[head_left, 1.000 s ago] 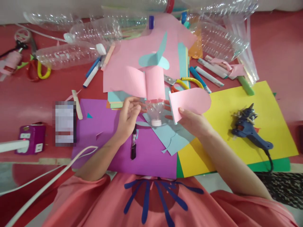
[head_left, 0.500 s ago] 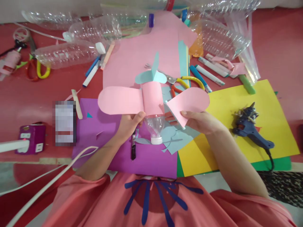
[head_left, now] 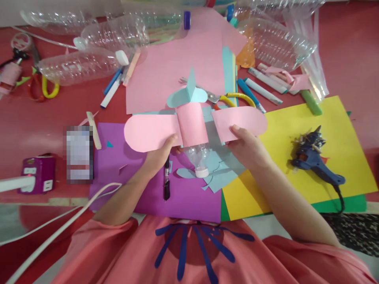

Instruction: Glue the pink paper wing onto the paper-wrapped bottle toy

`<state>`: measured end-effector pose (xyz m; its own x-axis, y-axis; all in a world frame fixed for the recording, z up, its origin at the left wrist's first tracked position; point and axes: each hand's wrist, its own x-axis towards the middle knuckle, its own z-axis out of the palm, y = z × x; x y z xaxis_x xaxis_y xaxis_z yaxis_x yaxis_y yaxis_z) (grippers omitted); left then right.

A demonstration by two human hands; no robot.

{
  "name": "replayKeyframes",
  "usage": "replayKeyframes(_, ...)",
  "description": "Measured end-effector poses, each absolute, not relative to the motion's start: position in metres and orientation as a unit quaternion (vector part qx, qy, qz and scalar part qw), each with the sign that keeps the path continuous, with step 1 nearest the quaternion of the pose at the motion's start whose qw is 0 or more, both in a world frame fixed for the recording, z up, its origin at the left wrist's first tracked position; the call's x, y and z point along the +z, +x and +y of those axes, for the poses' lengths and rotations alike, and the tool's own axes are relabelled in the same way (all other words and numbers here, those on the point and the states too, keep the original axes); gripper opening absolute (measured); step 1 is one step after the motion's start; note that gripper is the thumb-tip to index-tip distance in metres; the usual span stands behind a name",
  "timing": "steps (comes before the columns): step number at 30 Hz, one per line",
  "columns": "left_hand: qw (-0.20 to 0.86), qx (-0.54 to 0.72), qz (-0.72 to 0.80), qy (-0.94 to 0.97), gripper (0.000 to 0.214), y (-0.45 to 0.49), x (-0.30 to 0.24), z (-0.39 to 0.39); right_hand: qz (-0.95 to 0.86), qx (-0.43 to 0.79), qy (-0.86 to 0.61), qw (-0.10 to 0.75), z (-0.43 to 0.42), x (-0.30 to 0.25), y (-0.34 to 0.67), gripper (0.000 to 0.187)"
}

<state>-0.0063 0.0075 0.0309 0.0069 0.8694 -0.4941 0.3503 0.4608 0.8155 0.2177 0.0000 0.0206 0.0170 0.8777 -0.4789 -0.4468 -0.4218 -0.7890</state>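
My left hand [head_left: 161,153] pinches a toy plane made from a clear plastic bottle [head_left: 197,154] wrapped in pink paper [head_left: 192,124], gripping near the inner end of its rounded pink paper wing [head_left: 151,132]. Light blue paper tail fins [head_left: 189,94] stand at the far end, and the white cap [head_left: 201,172] points toward me. Between thumb and fingers, my right hand [head_left: 248,145] has a separate pink paper wing [head_left: 241,121]. A gap lies between that wing's straight edge and the wrapped bottle. Some fingers of both hands are hidden under the paper.
A glue gun [head_left: 314,157] lies on yellow paper [head_left: 349,130] at right. Pliers [head_left: 225,98] and several markers [head_left: 263,90] lie beyond the plane. A black marker [head_left: 166,181] is on purple paper [head_left: 192,201]. Plastic bottles [head_left: 79,65] line the back; a white cable [head_left: 68,227] crosses at left.
The separate wing has turned from tilted to nearly level, its straight edge now facing the bottle. The plane has tilted slightly, its cap shifting right.
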Motion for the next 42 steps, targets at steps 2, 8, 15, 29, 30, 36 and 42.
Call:
replayKeyframes(2, 0.549, 0.224, 0.644, 0.484, 0.038, -0.010, 0.029, 0.009, -0.208, 0.657, -0.529, 0.495, 0.000, 0.020, 0.216, 0.036)
replayKeyframes(8, 0.539, 0.210, 0.657, 0.483, 0.038, -0.020, 0.019, 0.010, -0.230, 0.644, -0.560, 0.468, -0.003, 0.016, 0.213, 0.036)
replayKeyframes(15, 0.561, 0.223, 0.638, 0.478, 0.037, -0.022, 0.018, 0.008, -0.258, 0.625, -0.581, 0.454, -0.004, 0.010, 0.214, 0.026)
replayKeyframes(29, 0.578, 0.230, 0.605, 0.497, 0.031, -0.018, 0.022, 0.008, -0.276, 0.627, -0.577, 0.445, -0.007, 0.006, 0.217, 0.025)
replayKeyframes(30, 0.578, 0.226, 0.608, 0.496, 0.030, -0.018, 0.023, 0.008, -0.278, 0.626, -0.578, 0.444, -0.007, 0.006, 0.217, 0.025)
replayKeyframes(36, 0.581, 0.213, 0.618, 0.485, 0.028, -0.018, 0.025, 0.008, -0.287, 0.627, -0.578, 0.436, -0.007, 0.005, 0.217, 0.025)
replayKeyframes(42, 0.594, 0.206, 0.605, 0.488, 0.029, -0.018, 0.022, 0.008, -0.290, 0.627, -0.582, 0.428, -0.009, 0.006, 0.218, 0.024)
